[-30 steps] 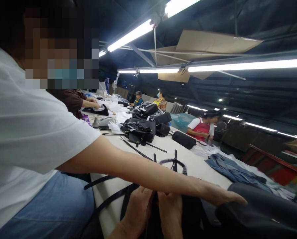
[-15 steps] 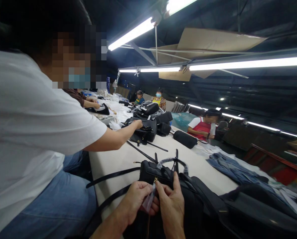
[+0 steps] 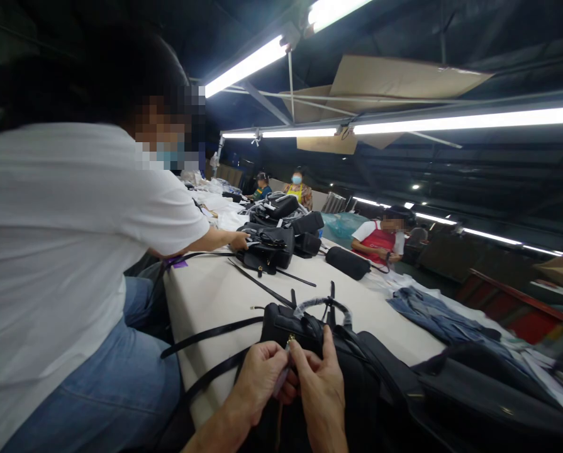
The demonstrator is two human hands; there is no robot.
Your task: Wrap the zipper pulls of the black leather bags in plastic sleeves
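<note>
Both the left hand (image 3: 258, 380) and the right hand (image 3: 323, 387) pinch close together on a thin wrap (image 3: 281, 382) by a gold pull (image 3: 290, 338). The black bag (image 3: 360, 385), at the pale surface's (image 3: 385, 314) near end, looks smooth, soft and light. Its round handle (image 3: 345, 313) should lift well; the wrap may slip.

Smooth leather-like bag (image 3: 360, 385), plastic-wrapped handle (image 3: 306, 304)

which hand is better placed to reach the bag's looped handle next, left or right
Probably the right hand: its extended index finger lies close below the looped handle on the black bag. The left hand, thumb and fingers pinched together, sits lower.
</note>
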